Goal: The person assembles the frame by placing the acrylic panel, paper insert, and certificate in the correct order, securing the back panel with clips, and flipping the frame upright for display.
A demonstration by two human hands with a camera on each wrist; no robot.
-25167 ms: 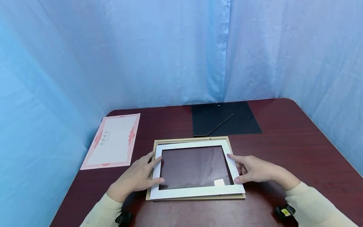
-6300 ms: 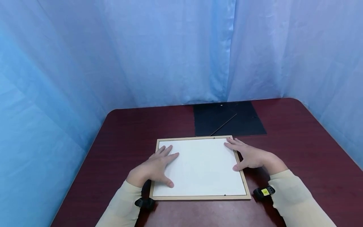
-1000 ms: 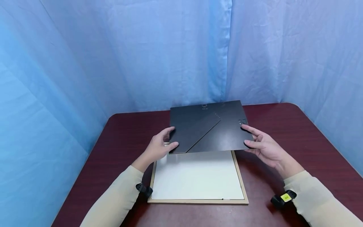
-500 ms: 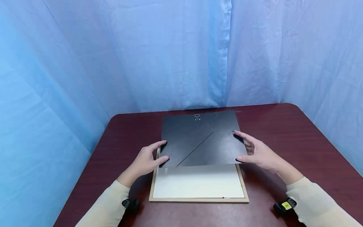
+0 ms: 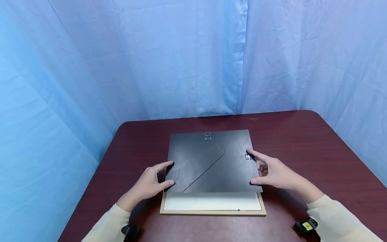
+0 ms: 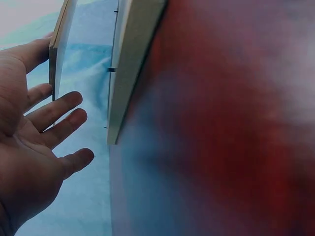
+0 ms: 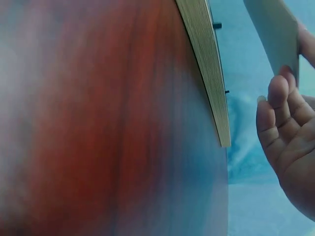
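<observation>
A black backing board (image 5: 211, 161) with a folded stand and small metal hangers hovers just above a light wooden picture frame (image 5: 213, 212) that lies face down on the table. My left hand (image 5: 152, 179) pinches the board's near left corner between thumb and fingers. My right hand (image 5: 267, 169) grips its right edge the same way. A strip of white sheet (image 5: 211, 201) shows in the frame in front of the board. In the left wrist view the board's edge (image 6: 58, 44) sits by my fingers, apart from the frame's edge (image 6: 128, 73). The right wrist view shows the frame's side (image 7: 206, 64) and the board (image 7: 275, 29).
The dark red wooden table (image 5: 317, 158) has a rounded far right corner. Blue curtains (image 5: 151, 57) close it in at the back and on both sides. Black bands with a yellow tag (image 5: 306, 226) sit on my wrists.
Both hands have brought the black board toward me and lowered it over the frame. It now covers most of the white sheet, which lay far more exposed a second ago.
</observation>
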